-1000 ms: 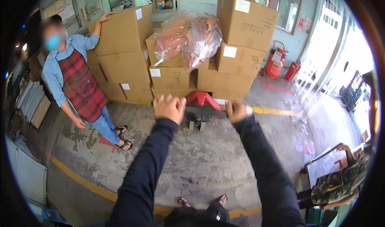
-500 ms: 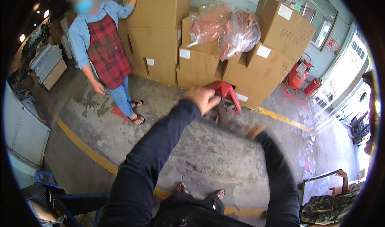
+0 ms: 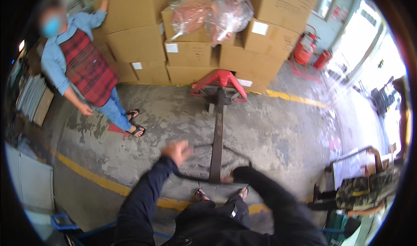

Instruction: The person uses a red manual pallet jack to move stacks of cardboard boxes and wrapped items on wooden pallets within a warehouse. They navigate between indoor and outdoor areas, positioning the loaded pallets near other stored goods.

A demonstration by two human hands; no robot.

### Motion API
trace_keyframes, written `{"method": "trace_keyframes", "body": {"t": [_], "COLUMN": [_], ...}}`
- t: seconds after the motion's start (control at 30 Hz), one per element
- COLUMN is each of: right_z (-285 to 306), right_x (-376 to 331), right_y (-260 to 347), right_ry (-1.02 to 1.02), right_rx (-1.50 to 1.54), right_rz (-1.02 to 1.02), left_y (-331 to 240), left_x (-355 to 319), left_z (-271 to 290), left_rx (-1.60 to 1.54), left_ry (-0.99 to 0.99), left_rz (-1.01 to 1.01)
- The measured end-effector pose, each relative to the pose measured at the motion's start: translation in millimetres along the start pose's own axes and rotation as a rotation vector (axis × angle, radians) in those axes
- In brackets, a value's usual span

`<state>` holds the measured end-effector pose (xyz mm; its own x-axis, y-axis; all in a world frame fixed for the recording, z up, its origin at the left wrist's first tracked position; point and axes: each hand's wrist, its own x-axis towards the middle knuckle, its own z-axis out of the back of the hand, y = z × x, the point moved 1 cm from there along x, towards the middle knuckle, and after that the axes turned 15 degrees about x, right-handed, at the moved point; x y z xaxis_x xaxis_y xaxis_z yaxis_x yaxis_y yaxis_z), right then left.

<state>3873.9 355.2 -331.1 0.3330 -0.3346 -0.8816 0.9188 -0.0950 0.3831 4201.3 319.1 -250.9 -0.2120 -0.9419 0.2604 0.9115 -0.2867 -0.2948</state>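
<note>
A red pallet jack (image 3: pixel 223 77) stands at the front of stacked cardboard boxes (image 3: pixel 191 55). Its dark handle (image 3: pixel 216 137) slopes toward me and ends in a wide loop near my feet. My right hand (image 3: pixel 227 179) is at the loop's near bar, right of the shaft; the sleeve covers most of it, but the fingers that show are closed on the bar. Over the loop's left side is my left hand (image 3: pixel 177 152). Its fingers are smeared by motion, so whether they grip cannot be told.
A person in a checked apron (image 3: pixel 89 68) stands at the left, one hand on a box. Plastic-wrapped bundles (image 3: pixel 230 16) lie on the stack. Fire extinguishers (image 3: pixel 305 48) stand at the right wall. Another person's arm and a camouflage item (image 3: pixel 369 187) show at lower right.
The handle has come down and toward me, and both hands have moved nearer my body with it. The view has shifted, and the boxes now sit higher and further left.
</note>
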Motion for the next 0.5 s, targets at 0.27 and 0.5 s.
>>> {"method": "trace_keyframes", "body": {"t": [0.27,0.5], "right_z": [220.1,-146.6], "right_x": [-134.5,25.6], "right_y": [43.8,-28.7], "right_ry": [-1.803,-0.658], "right_rx": [-0.176,0.155], "right_rz": [0.647,0.312], "left_y": [-66.7,-11.6], "left_x": [169.8,-125.6], "left_z": [77.6,-72.3], "left_rx": [0.242,0.142], "left_ry": [-0.543,0.611], "left_rz": [0.042,-0.089]}}
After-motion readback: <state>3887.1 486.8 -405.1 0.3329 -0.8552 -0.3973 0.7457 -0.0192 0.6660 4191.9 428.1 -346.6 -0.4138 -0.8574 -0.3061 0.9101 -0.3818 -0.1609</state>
